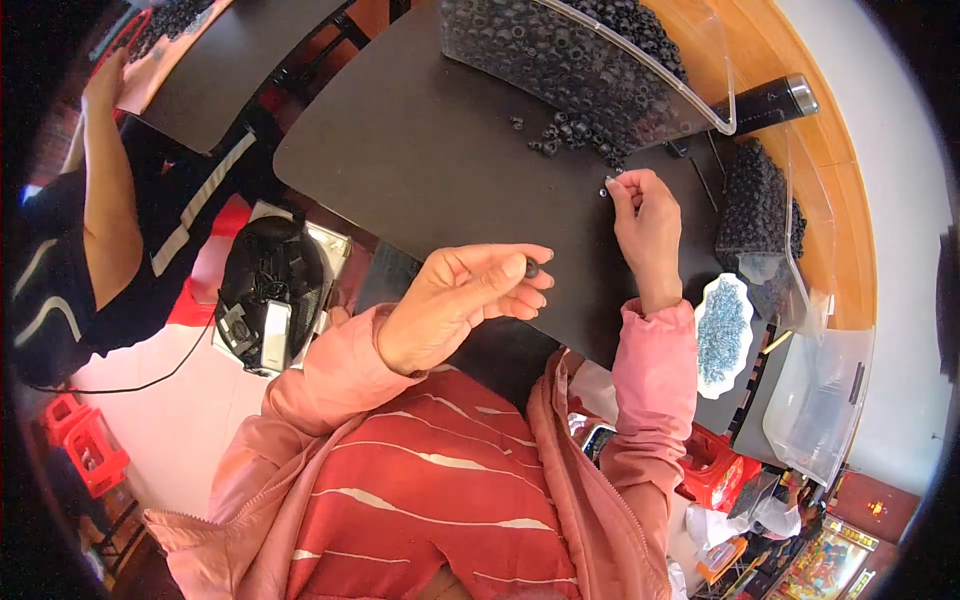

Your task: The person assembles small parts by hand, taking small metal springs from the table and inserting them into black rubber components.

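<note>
Between the thumb and fingers of my left hand (462, 298) is a small black round part (531, 268), held above the near edge of the dark table (430, 150). My right hand (648, 222) is farther right, over the tabletop, with thumb and forefinger pinched together. Whatever sits in that pinch is too small to make out. A tiny shiny piece (603, 192) shows right beside those fingertips. Just beyond my right hand lies a loose heap of small black round parts (575, 133), in front of a clear bin (600, 30) full of similar ones.
Right of my right forearm stands a white scalloped dish (708, 384) of small bluish pieces. Behind it are another clear bin of black parts (757, 200) and a dark bottle (765, 108). At left, a co-worker's arm (108, 190) reaches to another table; a black bag (270, 270) sits nearer.
</note>
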Demonstrator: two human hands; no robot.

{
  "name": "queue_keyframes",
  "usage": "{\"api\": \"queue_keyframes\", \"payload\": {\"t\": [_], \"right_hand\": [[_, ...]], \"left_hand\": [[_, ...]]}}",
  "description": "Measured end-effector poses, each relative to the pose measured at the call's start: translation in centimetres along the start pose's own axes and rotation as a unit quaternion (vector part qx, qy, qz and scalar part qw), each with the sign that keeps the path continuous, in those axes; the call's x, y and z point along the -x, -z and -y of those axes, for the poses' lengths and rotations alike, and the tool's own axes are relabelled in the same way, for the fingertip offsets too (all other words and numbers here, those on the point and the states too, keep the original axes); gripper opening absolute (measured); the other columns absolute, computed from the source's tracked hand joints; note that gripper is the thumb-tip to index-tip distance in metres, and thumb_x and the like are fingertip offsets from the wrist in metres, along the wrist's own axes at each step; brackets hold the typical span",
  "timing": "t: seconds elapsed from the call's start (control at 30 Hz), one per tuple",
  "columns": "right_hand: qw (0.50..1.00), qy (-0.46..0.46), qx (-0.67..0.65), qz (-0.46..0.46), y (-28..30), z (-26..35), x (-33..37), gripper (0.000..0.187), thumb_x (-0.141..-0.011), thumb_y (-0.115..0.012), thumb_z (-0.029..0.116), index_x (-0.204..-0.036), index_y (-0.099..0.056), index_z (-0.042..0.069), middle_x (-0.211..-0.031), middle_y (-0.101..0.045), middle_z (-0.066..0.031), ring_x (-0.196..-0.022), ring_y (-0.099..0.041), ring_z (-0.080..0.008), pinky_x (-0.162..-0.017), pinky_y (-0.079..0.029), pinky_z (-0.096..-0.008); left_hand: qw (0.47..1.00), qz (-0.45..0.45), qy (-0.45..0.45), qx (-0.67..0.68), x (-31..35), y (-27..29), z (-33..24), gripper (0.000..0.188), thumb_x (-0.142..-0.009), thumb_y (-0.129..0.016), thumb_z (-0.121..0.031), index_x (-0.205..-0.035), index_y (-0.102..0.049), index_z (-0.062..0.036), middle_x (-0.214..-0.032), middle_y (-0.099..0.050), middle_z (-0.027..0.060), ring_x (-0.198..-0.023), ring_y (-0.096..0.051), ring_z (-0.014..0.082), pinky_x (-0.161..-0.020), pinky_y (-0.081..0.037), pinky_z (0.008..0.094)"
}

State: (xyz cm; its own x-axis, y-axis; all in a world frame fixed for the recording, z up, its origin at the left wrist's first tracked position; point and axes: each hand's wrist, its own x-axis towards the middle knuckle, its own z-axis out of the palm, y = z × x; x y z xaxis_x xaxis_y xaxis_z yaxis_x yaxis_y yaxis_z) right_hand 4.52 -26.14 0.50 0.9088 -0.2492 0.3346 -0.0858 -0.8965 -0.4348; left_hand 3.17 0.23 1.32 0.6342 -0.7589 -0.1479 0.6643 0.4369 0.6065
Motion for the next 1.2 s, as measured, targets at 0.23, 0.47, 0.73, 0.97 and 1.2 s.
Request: {"api": "queue_keyframes", "payload": {"t": [0.23, 0.47, 0.73, 0.97, 1.2], "right_hand": [[0.984, -0.062, -0.166, 0.01, 1.4, 3.2, 1.3, 0.012, -0.089, -0.06, 0.013, -0.088, -0.06, 0.001, -0.073, -0.061, -0.0059, -0.062, -0.052, -0.0103, -0.059, -0.043, -0.0251], [0.939, -0.113, -0.312, 0.093, 3.5, 7.2, 5.2, 0.013, -0.091, -0.058, 0.013, -0.09, -0.059, 0.0, -0.075, -0.058, 0.0012, -0.07, -0.049, -0.005, -0.063, -0.041, -0.0199], [0.889, -0.089, -0.422, 0.151, 4.9, 9.7, 7.9, 0.017, -0.093, -0.057, 0.017, -0.092, -0.057, -0.001, -0.082, -0.056, 0.0012, -0.076, -0.049, -0.0045, -0.069, -0.041, -0.0191], [0.878, -0.11, -0.436, 0.165, 4.9, 9.7, 8.6, 0.018, -0.094, -0.056, 0.018, -0.091, -0.056, 0.0, -0.081, -0.055, 0.002, -0.074, -0.048, -0.0037, -0.067, -0.041, -0.0189], [0.837, -0.133, -0.498, 0.182, 4.7, 9.1, 8.6, 0.024, -0.096, -0.052, 0.024, -0.088, -0.056, 0.002, -0.075, -0.053, 0.0021, -0.067, -0.045, -0.0043, -0.061, -0.037, -0.0192]], "left_hand": [[0.999, 0.012, -0.002, 0.042, 0.2, 0.5, 0.2, 0.039, -0.095, -0.051, -0.029, -0.124, -0.053, -0.0014, -0.098, -0.065, 0.0108, -0.08, -0.064, 0.013, -0.072, -0.053, 0.0244], [0.999, -0.009, 0.012, 0.039, 0.3, 0.5, 0.3, 0.034, -0.097, -0.048, -0.03, -0.115, -0.055, -0.001, -0.097, -0.066, 0.0125, -0.078, -0.066, 0.0149, -0.07, -0.055, 0.0252], [0.998, -0.013, 0.033, 0.053, 0.4, 0.2, 0.9, 0.03, -0.097, -0.047, -0.031, -0.11, -0.054, -0.0057, -0.106, -0.064, 0.0162, -0.091, -0.067, 0.023, -0.075, -0.055, 0.0283], [0.995, -0.022, 0.057, 0.085, 0.8, -0.2, 0.9, 0.029, -0.097, -0.048, -0.031, -0.113, -0.052, -0.0076, -0.111, -0.062, 0.0156, -0.096, -0.065, 0.0227, -0.078, -0.054, 0.0286], [0.999, -0.03, 0.024, 0.002, 1.0, -0.6, 1.3, 0.03, -0.095, -0.053, -0.031, -0.113, -0.056, -0.0082, -0.108, -0.063, 0.0099, -0.088, -0.063, 0.0147, -0.074, -0.052, 0.024]]}}
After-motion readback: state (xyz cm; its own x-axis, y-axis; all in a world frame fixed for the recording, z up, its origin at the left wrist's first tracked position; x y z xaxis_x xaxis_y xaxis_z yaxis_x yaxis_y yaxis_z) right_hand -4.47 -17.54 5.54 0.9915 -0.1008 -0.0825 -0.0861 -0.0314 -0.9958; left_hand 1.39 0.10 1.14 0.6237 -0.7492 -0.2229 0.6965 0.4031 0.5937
